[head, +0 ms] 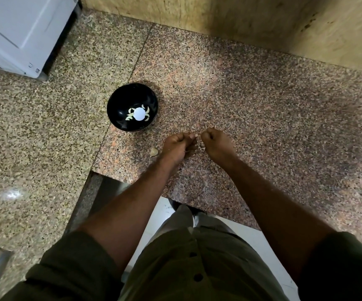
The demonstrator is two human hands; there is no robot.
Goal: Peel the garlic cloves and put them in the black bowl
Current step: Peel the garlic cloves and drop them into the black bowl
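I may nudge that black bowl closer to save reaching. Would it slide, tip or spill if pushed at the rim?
The black bowl probably slides readily: it sits on polished granite counter. It is likely light, holding only a few peeled cloves. Its rounded sides seem to narrow to a smaller base, so a rim push might rock it; pushing low looks safer.

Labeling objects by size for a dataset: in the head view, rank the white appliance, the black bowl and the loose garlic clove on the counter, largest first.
1. white appliance, cropped by the frame
2. black bowl
3. loose garlic clove
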